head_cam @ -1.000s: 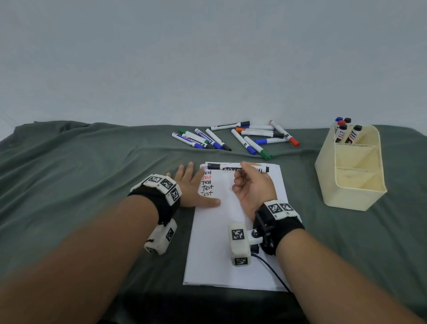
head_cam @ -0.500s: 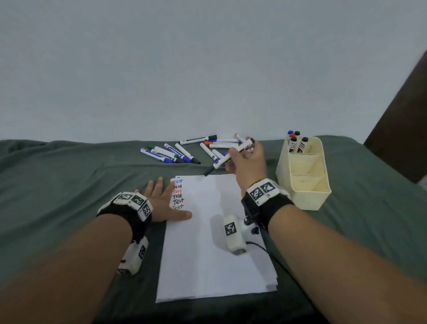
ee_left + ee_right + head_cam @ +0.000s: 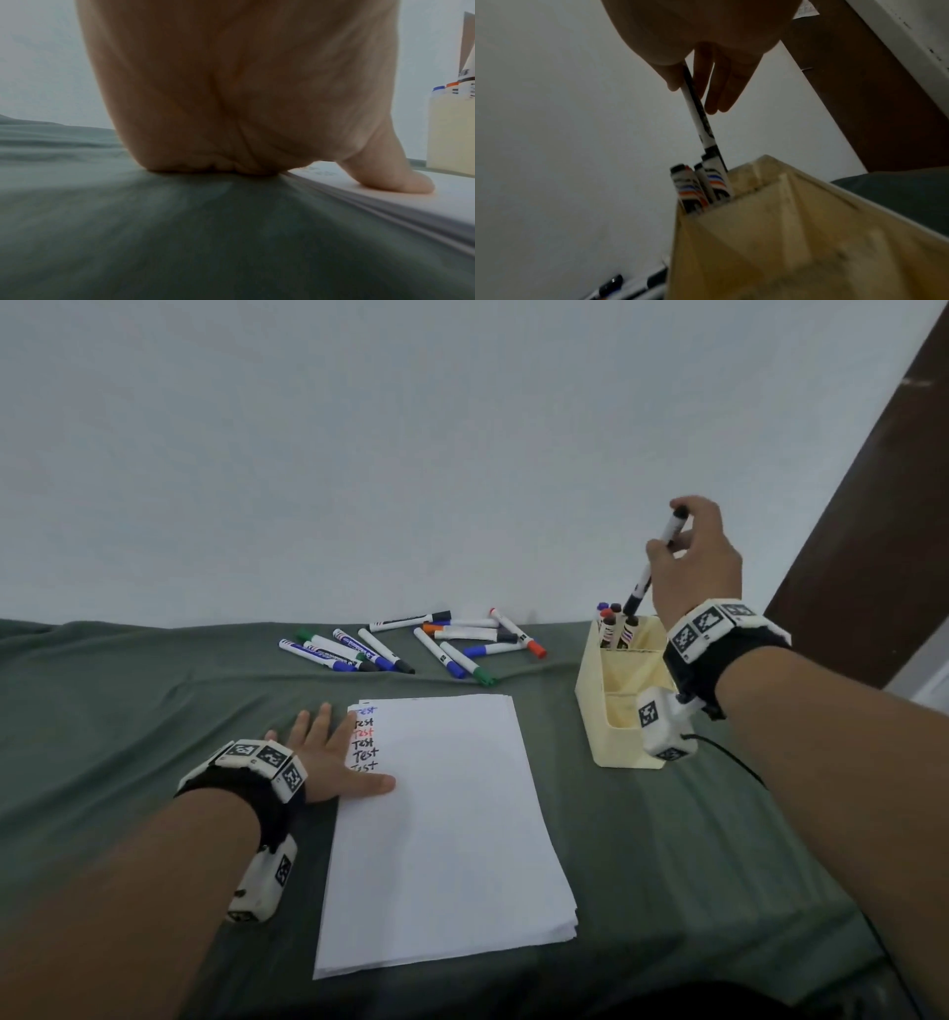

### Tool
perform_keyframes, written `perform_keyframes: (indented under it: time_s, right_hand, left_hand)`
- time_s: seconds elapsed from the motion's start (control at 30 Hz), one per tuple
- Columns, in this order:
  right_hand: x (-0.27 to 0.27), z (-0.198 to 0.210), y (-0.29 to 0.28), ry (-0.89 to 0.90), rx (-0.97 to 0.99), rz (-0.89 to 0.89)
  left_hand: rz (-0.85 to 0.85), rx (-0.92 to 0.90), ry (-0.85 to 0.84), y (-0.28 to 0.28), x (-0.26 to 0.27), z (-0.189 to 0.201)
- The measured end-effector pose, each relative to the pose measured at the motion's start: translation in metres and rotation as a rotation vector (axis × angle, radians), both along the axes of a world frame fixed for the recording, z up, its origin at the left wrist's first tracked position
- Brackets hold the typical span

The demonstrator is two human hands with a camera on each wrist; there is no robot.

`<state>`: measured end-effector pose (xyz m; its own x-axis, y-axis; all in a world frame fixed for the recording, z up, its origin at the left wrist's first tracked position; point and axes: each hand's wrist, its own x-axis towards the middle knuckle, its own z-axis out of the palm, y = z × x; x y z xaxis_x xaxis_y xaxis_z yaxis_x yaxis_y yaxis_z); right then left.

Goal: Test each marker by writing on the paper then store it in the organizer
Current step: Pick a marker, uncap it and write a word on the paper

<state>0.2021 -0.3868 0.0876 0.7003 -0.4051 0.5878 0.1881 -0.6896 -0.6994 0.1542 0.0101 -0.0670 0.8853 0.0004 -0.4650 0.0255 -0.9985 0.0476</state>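
Observation:
My right hand (image 3: 690,557) pinches a black-capped white marker (image 3: 652,562) near its top end, holding it almost upright with the cap pointing down. Its lower end dips into the far compartment of the cream organizer (image 3: 616,752), among several stored markers (image 3: 613,629). In the right wrist view the thumb and fingers (image 3: 706,85) grip the marker (image 3: 700,125) above the organizer (image 3: 795,233). My left hand (image 3: 334,757) lies flat with straight fingers on the left edge of the white paper stack (image 3: 441,839), which bears several written "Test" lines (image 3: 365,739). The thumb (image 3: 390,178) presses the paper (image 3: 449,192).
Several loose markers (image 3: 411,647) with blue, green, black and red caps lie scattered on the green cloth (image 3: 128,711) behind the paper. A dark brown post (image 3: 883,505) rises at the far right. A black cable (image 3: 739,762) trails from the right wrist camera.
My right hand has carried the black marker from the top of the paper up and right to the organizer, turning it upright. The left hand has stayed on the paper.

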Motion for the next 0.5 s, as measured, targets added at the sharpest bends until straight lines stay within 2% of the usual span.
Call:
perform_keyframes:
  time_s: [0.1,0.27,0.43,0.5]
  right_hand:
    - [-0.004,-0.015,-0.001,0.059,0.003,-0.007]
    - [-0.004,-0.016,0.002,0.073,-0.023,-0.032]
    - [-0.003,-0.024,-0.005,0.273,-0.081,-0.027]
    - [0.001,-0.029,-0.011,0.386,-0.204,-0.044]
  left_hand:
    - [0.003,0.002,-0.007,0.000,0.000,0.000]
    - [0.005,0.000,-0.007,0.001,-0.001,-0.001]
    - [0.012,-0.006,-0.028,-0.001,0.001,-0.006]
    - [0.015,-0.008,-0.029,0.000,0.002,-0.006]
